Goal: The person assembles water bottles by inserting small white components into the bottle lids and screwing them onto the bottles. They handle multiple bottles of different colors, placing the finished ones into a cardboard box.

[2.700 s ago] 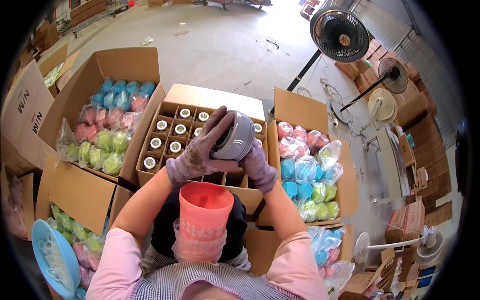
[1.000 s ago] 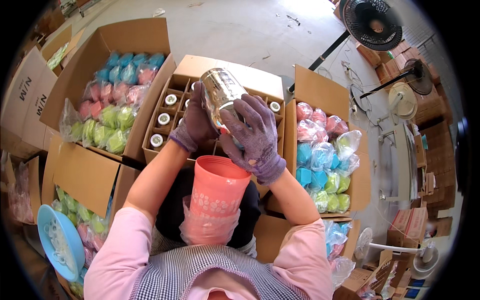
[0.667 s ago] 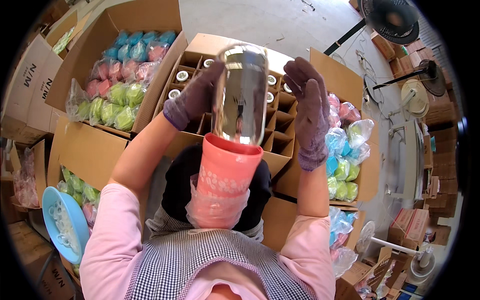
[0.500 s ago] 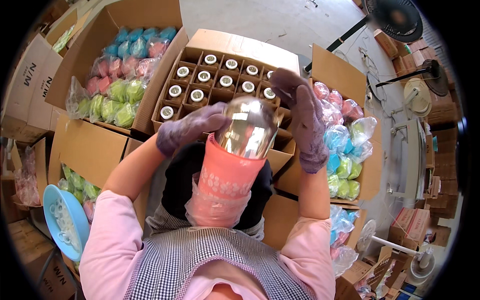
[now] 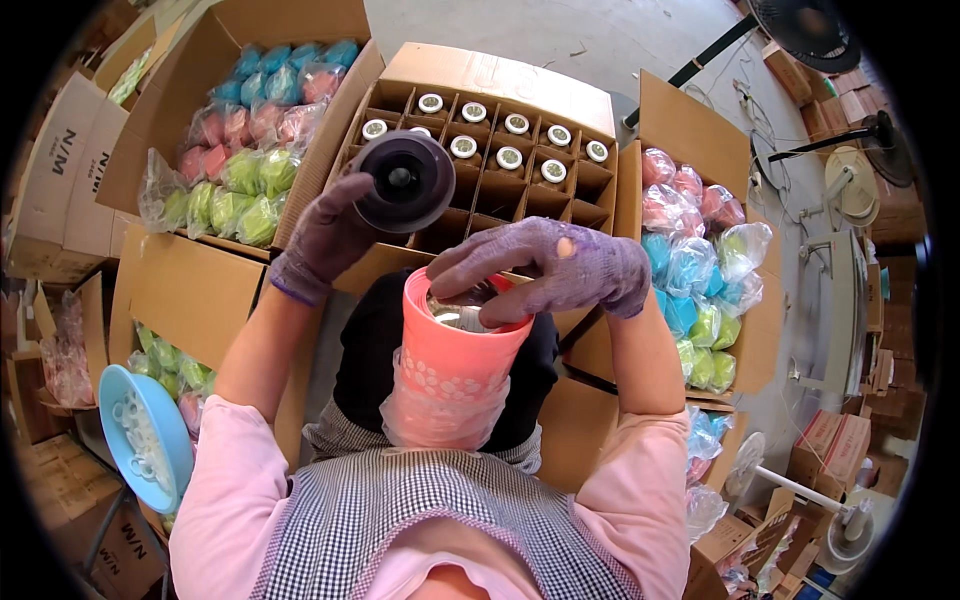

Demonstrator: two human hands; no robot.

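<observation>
A pink casing with a pale flower-like pattern stands upright between my thighs, clear plastic film bunched round its lower part. Inside its wide mouth sits a silvery flask liner, sunk below the rim. My right hand, in a worn purple glove with a hole at the back, reaches over the mouth; thumb and fingers close on the liner. My gloved left hand grips a dark, round, cup-like part by its side, its hollow face with a central knob turned up. It is above and left of the casing.
Ahead is a divided carton holding several white-ringed flasks. Open cartons of bagged blue, pink and green parts stand left and right. A blue basin of whitish rings is at my left. Fans stand far right.
The silvery liner has gone from jutting high out of the pink casing to below its rim. My left hand now holds the dark round part. My right hand has come down onto the mouth.
</observation>
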